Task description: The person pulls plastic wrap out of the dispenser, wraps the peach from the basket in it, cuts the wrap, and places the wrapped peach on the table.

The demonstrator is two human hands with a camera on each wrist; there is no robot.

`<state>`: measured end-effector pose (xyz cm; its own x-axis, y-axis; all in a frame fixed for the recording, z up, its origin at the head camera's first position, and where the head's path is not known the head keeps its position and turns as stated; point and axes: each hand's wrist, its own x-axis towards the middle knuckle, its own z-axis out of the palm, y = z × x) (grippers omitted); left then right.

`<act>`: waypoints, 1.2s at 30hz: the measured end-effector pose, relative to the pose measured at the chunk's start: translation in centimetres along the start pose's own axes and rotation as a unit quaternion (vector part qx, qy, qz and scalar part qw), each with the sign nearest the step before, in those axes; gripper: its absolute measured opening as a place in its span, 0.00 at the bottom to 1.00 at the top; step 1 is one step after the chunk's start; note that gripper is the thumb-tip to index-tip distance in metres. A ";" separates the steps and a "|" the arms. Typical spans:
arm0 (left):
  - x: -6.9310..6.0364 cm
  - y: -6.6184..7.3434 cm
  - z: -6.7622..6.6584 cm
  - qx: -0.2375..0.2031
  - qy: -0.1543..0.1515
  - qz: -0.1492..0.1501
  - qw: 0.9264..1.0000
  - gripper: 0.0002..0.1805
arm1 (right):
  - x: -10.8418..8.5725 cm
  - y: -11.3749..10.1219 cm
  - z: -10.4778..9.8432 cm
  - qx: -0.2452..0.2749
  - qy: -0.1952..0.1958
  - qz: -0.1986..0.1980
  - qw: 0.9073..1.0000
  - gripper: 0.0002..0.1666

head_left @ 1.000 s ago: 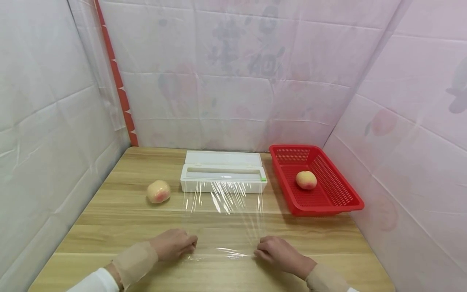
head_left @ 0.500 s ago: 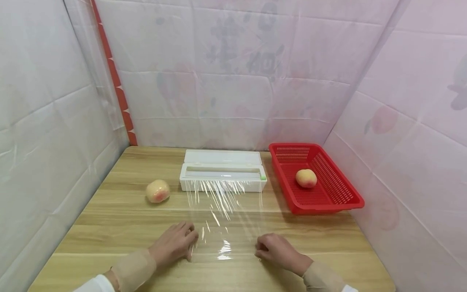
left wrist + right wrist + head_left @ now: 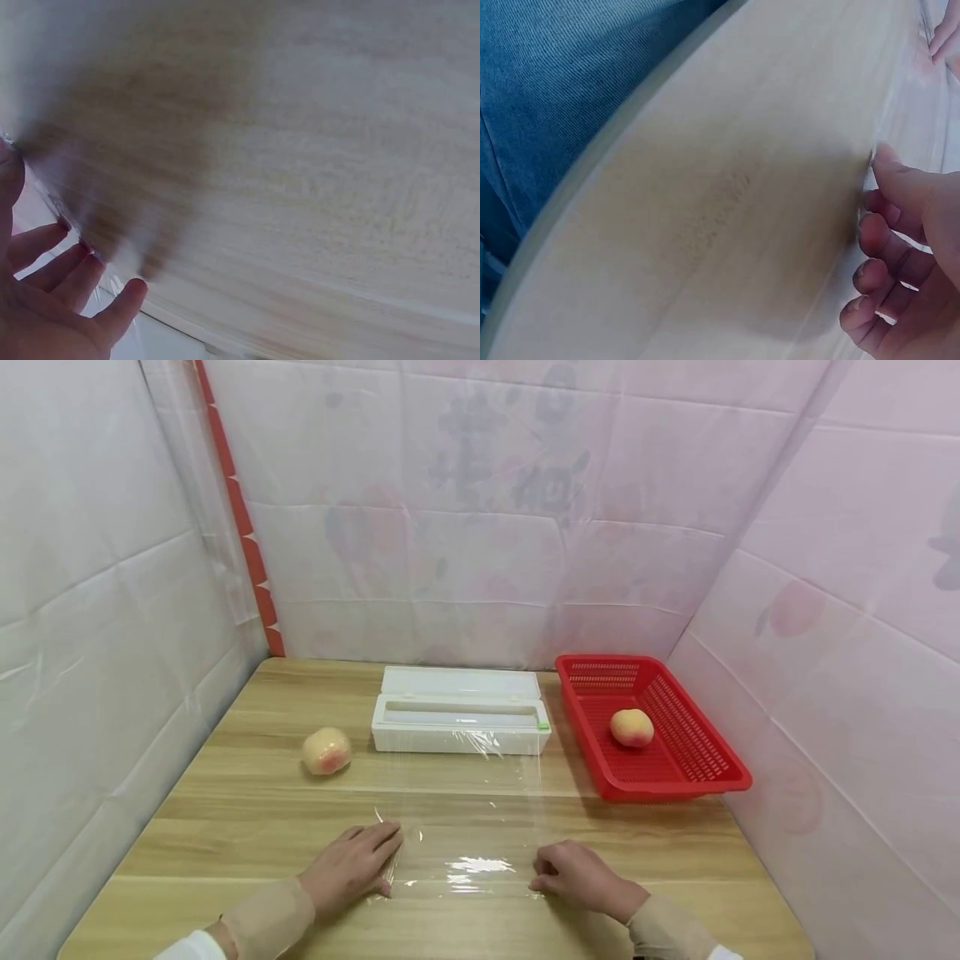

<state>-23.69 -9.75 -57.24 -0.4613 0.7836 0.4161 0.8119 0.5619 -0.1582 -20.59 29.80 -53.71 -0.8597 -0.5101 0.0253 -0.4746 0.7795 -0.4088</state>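
Observation:
A sheet of clear plastic wrap stretches over the table from the white dispenser box toward me. My left hand rests at the sheet's left edge with its fingers extended; the left wrist view shows the fingertips spread and touching the table. At the opposite front corner, my right hand pinches the wrap, its fingers curled in the right wrist view. The box lid stands open behind a white roll. To the left sits a peach with a shiny surface.
A red plastic basket stands at the right with another peach inside. White printed sheeting walls off the back and both sides of the wooden table. A green piece sits at the box's right end.
My left hand has gone from a curled grip at the wrap's corner to straighter fingers laid along its edge. The wrap now lies flatter, lower and less creased. My right hand has barely moved.

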 end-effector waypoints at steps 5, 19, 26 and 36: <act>0.1 0.1 -0.3 -0.010 -0.032 -0.013 0.999 0.45 | 0.2 0.1 -1.0 0.023 -0.030 0.006 0.999 0.14; 0.2 0.2 -0.6 -0.017 -0.037 -0.021 0.999 0.45 | 4.0 2.4 -11.0 -0.045 0.152 0.042 0.986 0.10; 0.2 0.4 -0.6 -0.011 -0.043 -0.021 0.999 0.45 | 5.3 5.6 -14.2 -0.069 0.170 0.112 0.977 0.07; 0.7 0.6 -1.3 -0.043 -0.095 -0.046 0.993 0.43 | 6.6 9.0 -17.6 -0.090 0.171 0.204 0.960 0.12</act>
<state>-23.01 -9.24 -55.86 -0.5872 0.7709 0.2467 0.7873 0.6147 -0.0468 -33.89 39.80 -41.20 -0.9779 -0.0240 0.2077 -0.0841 0.9546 -0.2859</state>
